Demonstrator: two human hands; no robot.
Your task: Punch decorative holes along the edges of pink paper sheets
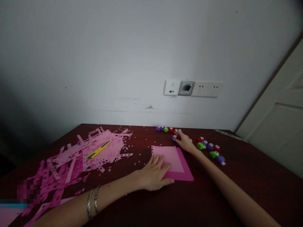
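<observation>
My left hand (156, 173) lies with fingers spread on a light pink sheet of paper (174, 159). That sheet rests over a darker pink sheet (187, 175), and small shapes are punched along its upper left edge. Beyond the paper, my right hand (185, 142) pinches a small purple craft punch (174, 137) between thumb and fingers, at table level. Near that hand, a row of small punches in purple, green and red (166, 129) stands at the back; the fingers partly cover its right end. More punches (210, 146) are grouped right of my right forearm.
A pile of pink paper sheets and punched strips (71, 157) covers the table's left side, with a yellow utility knife (98, 150) on top. Tiny paper bits are scattered around it. Behind the dark red table (201, 201) is a wall with sockets (207, 89); a door (281, 110) stands at right.
</observation>
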